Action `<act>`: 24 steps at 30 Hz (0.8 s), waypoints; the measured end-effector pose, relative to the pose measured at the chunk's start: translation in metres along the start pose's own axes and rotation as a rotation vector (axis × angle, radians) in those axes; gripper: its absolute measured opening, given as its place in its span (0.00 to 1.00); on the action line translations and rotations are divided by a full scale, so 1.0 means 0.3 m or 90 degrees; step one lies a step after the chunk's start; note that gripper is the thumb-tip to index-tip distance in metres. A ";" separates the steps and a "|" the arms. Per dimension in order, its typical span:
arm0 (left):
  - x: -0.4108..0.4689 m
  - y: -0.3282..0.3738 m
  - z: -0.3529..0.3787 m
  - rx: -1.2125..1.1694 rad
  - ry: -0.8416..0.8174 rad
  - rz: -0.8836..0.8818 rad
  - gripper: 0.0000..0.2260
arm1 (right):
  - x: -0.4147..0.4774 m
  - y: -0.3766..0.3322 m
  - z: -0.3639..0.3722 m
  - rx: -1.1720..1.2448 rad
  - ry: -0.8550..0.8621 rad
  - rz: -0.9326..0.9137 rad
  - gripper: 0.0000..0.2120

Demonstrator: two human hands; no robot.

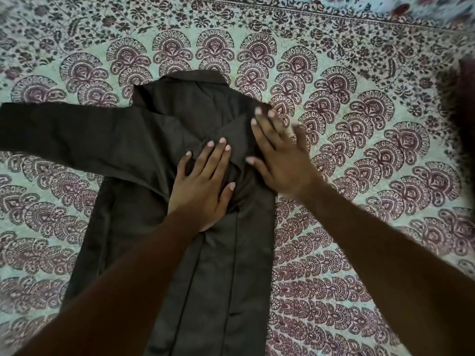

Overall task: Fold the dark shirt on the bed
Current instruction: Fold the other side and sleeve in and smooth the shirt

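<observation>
The dark shirt [144,140] lies flat on the bed, collar at the far end, hem toward me. Its right side is folded in over the body, with the right sleeve lying down the middle. Its left sleeve [59,129] stretches straight out to the left. My left hand [203,181] rests flat on the middle of the shirt, fingers spread, pressing the folded cloth. My right hand [277,155] lies flat on the shirt's right folded edge, fingers spread, slightly blurred, half over the bedspread.
The bedspread [359,150] is pale with a maroon paisley print and covers the whole view. A second floral cloth [411,6] shows at the far right corner. A dark blurred shape [462,111] intrudes at the right edge.
</observation>
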State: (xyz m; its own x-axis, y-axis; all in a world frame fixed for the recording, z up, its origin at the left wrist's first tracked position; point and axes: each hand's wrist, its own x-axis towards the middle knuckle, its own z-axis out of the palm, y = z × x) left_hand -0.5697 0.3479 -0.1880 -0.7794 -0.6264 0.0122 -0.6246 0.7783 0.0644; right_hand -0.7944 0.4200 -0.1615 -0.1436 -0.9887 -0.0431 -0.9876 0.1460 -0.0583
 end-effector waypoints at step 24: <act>-0.667 0.201 -0.057 -0.076 -0.127 0.239 0.27 | -1.108 -0.559 0.074 0.060 -0.107 0.062 0.36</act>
State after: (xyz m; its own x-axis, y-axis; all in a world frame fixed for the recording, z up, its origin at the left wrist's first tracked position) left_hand -0.4504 0.5193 -0.1695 -0.9527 -0.2719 -0.1358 -0.2957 0.9326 0.2069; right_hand -0.5798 0.7249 -0.1594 -0.2175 -0.9513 -0.2185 -0.9582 0.2508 -0.1378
